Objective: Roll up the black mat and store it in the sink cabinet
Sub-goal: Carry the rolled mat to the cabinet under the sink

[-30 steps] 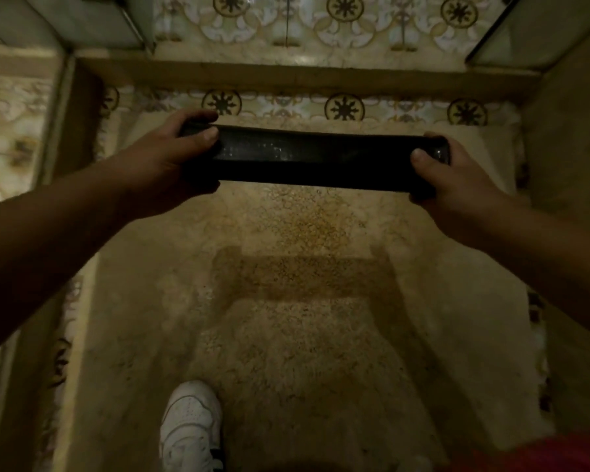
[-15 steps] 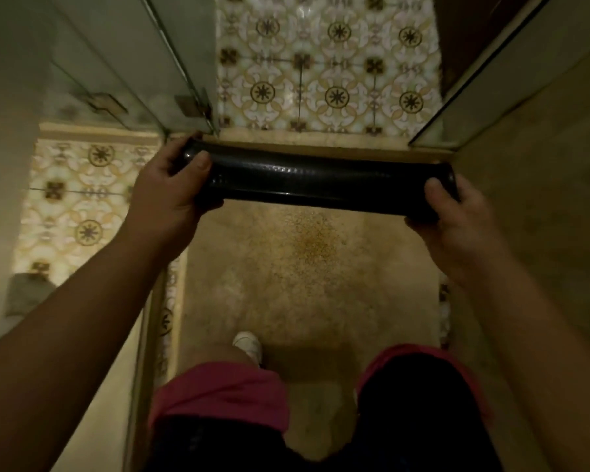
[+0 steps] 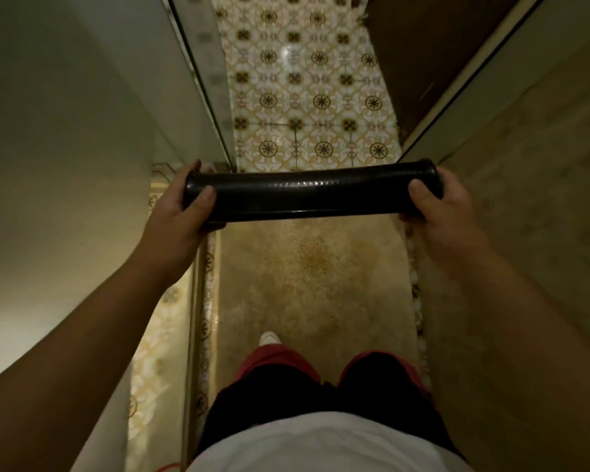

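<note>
The black mat [image 3: 312, 195] is rolled into a tight tube and held level in front of me, well above the floor. My left hand [image 3: 179, 209] grips its left end with the thumb on top. At the right end my right hand [image 3: 447, 206] holds it the same way. The sink cabinet is not in view.
A beige speckled shower floor [image 3: 307, 287] lies under me, with patterned tile floor [image 3: 307, 97] beyond the threshold. A glass panel and its frame [image 3: 198, 73] stand on the left, a wall [image 3: 532, 206] on the right, a brown door [image 3: 419, 46] far right. My legs and white shoe [image 3: 269, 338] are below.
I have straightened up, lifting the rolled mat with both hands. The view now reaches through the opening to more of the tiled floor ahead.
</note>
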`<state>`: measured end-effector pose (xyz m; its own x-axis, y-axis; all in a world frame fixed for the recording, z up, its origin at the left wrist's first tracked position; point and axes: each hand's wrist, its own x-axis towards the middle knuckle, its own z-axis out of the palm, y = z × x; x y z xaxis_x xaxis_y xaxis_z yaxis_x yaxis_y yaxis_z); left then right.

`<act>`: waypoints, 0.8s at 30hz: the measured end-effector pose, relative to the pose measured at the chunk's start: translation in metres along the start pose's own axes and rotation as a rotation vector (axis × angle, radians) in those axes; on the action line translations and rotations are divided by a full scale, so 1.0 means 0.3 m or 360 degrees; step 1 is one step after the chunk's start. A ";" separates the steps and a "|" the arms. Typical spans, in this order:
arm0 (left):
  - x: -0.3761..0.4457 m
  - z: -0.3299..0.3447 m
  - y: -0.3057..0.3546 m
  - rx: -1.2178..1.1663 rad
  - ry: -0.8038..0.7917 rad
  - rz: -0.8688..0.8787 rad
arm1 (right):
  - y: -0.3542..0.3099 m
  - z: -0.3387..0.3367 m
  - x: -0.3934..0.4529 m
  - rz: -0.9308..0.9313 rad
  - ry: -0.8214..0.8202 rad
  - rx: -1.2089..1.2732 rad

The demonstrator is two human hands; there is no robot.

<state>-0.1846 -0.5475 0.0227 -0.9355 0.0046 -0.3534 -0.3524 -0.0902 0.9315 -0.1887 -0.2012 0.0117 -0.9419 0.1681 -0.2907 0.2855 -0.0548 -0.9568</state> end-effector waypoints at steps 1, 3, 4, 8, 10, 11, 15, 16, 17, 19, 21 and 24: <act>-0.016 -0.007 0.031 -0.0007 -0.0013 0.0002 | -0.022 0.002 -0.022 -0.0006 -0.0005 -0.0002; -0.042 -0.010 0.077 -0.0050 -0.0024 0.0000 | -0.048 0.002 -0.063 -0.0020 -0.0016 -0.0013; -0.053 -0.005 0.093 -0.0078 -0.0029 -0.0002 | -0.055 -0.002 -0.079 -0.0018 -0.0018 -0.0003; -0.080 0.037 0.123 -0.0209 0.0000 -0.0006 | -0.079 -0.048 -0.119 0.0016 -0.0014 0.0077; -0.083 0.074 0.137 -0.0220 0.0001 0.0000 | -0.094 -0.080 -0.119 0.0025 -0.0039 0.0077; -0.083 0.094 0.144 -0.0218 0.0005 0.0006 | -0.105 -0.096 -0.108 0.0018 -0.0036 0.0071; -0.077 0.188 0.178 -0.0273 0.0046 0.0024 | -0.158 -0.169 -0.049 -0.0018 -0.0069 0.0073; -0.070 0.199 0.179 -0.0278 0.0050 0.0031 | -0.163 -0.178 -0.030 -0.0012 -0.0064 0.0074; -0.063 0.222 0.178 -0.0273 0.0060 0.0037 | -0.173 -0.196 -0.014 -0.0004 -0.0071 0.0102; -0.045 0.283 0.178 -0.0283 0.0098 0.0027 | -0.203 -0.247 0.025 0.0019 -0.0089 0.0126; -0.027 0.336 0.194 -0.0305 0.0115 0.0034 | -0.230 -0.289 0.072 0.0019 -0.0086 0.0130; 0.009 0.396 0.214 -0.0303 0.0133 0.0038 | -0.257 -0.335 0.123 0.0045 -0.0120 0.0161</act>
<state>-0.2131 -0.4348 0.0918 -0.9352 -0.0814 -0.3447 -0.3111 -0.2762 0.9094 -0.2278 -0.0919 0.0744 -0.9454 0.0910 -0.3131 0.2967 -0.1579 -0.9418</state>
